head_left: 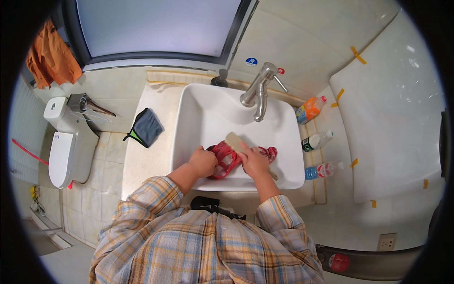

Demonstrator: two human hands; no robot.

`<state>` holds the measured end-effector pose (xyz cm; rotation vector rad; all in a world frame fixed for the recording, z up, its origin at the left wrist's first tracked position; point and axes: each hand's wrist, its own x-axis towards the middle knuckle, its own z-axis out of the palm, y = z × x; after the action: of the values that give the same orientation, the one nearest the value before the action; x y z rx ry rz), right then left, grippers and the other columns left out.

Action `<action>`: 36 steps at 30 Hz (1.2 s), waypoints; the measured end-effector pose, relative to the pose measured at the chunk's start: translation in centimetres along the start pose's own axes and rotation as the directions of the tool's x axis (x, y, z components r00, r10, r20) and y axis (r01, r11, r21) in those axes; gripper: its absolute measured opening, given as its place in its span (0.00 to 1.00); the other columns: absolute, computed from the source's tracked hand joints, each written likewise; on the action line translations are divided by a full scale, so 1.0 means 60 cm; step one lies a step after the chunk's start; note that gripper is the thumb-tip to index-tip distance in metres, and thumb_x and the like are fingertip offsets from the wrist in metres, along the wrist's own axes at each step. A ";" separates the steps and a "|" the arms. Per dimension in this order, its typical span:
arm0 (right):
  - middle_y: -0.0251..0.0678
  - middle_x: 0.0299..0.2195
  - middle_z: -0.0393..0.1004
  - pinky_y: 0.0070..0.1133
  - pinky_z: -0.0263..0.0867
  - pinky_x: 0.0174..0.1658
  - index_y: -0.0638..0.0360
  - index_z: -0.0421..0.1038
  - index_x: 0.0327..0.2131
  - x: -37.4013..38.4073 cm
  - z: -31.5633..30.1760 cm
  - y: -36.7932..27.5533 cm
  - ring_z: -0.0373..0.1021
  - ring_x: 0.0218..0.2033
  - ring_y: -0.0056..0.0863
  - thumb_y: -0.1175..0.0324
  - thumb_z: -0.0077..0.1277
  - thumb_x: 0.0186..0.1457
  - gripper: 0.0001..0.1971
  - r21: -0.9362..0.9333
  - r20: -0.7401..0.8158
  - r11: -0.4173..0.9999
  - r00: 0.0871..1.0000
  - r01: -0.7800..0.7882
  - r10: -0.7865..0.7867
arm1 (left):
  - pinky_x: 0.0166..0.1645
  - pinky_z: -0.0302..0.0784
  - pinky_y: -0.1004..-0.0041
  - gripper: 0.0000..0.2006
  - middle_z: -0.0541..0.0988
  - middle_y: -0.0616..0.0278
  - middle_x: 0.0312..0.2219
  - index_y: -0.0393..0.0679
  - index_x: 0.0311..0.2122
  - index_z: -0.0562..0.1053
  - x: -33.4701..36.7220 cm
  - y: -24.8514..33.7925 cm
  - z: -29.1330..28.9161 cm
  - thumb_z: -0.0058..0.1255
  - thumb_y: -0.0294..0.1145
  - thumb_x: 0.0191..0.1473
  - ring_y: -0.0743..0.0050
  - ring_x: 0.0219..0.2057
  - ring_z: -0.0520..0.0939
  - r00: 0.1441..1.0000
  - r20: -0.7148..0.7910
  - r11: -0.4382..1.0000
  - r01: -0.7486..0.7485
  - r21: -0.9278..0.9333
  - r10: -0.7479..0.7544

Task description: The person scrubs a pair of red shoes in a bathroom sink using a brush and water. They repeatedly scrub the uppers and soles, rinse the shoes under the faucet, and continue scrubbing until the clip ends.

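Observation:
In the white sink (pixel 191 102) lies a red strappy item (pixel 227 163) with open gaps between its bands. It could be a sandal, but the kind is hard to make out. My left hand (pixel 203 162) is closed on its left edge. My right hand (pixel 254 161) grips a beige scrub brush (pixel 233 141), whose head rests against the red item. The brush's handle end shows below my right palm. Part of the red item is hidden beneath that hand; its right end sticks out beyond the fingers.
A steel faucet (pixel 259 92) rises at the sink's back right. Three plastic bottles, orange (pixel 310 109), clear (pixel 317 140) and blue-red (pixel 323 170), stand along the right. A folded grey cloth (pixel 147 127) lies on the left counter. Farther left is a white toilet (pixel 61 156).

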<state>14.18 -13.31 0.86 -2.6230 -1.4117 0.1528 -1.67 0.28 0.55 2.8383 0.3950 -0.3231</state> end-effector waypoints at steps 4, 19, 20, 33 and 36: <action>0.35 0.38 0.70 0.34 0.65 0.36 0.30 0.63 0.51 -0.004 0.005 0.006 0.70 0.35 0.39 0.53 0.44 0.54 0.19 0.031 0.098 0.976 0.971 0.216 -0.218 | 0.44 0.63 0.66 0.09 0.77 0.69 0.29 0.56 0.28 0.79 0.003 0.001 0.002 0.48 0.34 0.41 0.74 0.35 0.77 1.000 0.022 1.000 -0.006 0.016 0.005; 0.37 0.40 0.70 0.33 0.66 0.38 0.31 0.64 0.51 0.007 0.002 0.014 0.70 0.37 0.37 0.54 0.45 0.53 0.19 -0.049 0.135 0.999 0.991 0.003 0.004 | 0.45 0.62 0.66 0.10 0.78 0.68 0.30 0.56 0.30 0.79 0.000 0.007 -0.009 0.48 0.36 0.42 0.73 0.36 0.77 0.997 0.063 0.999 0.034 -0.002 -0.034; 0.36 0.41 0.70 0.33 0.65 0.38 0.31 0.64 0.51 0.012 -0.002 0.020 0.69 0.38 0.37 0.54 0.44 0.54 0.19 -0.056 0.155 0.989 0.977 -0.138 0.145 | 0.46 0.62 0.66 0.10 0.78 0.68 0.30 0.56 0.30 0.79 -0.001 0.008 -0.009 0.48 0.37 0.42 0.73 0.36 0.77 0.997 0.065 0.999 0.034 0.023 -0.036; 0.35 0.36 0.70 0.33 0.66 0.37 0.31 0.65 0.50 0.006 -0.008 0.022 0.69 0.36 0.37 0.54 0.47 0.52 0.20 -0.058 0.084 0.997 0.995 -0.053 0.057 | 0.50 0.60 0.64 0.19 0.79 0.62 0.32 0.52 0.33 0.78 -0.021 0.028 -0.038 0.37 0.51 0.51 0.66 0.39 0.77 0.976 0.216 1.000 0.022 0.004 -0.022; 0.37 0.38 0.70 0.32 0.65 0.39 0.35 0.63 0.52 0.020 -0.012 0.031 0.68 0.39 0.36 0.54 0.46 0.53 0.21 -0.044 0.081 0.967 0.964 -0.249 0.252 | 0.51 0.59 0.64 0.22 0.79 0.61 0.33 0.48 0.31 0.77 -0.037 0.030 -0.036 0.38 0.55 0.50 0.66 0.40 0.77 0.987 0.155 0.997 0.059 -0.056 -0.049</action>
<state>16.49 -13.39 1.23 -2.8461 -1.1076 0.2774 -2.85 -1.28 3.57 2.7244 0.4423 -0.5273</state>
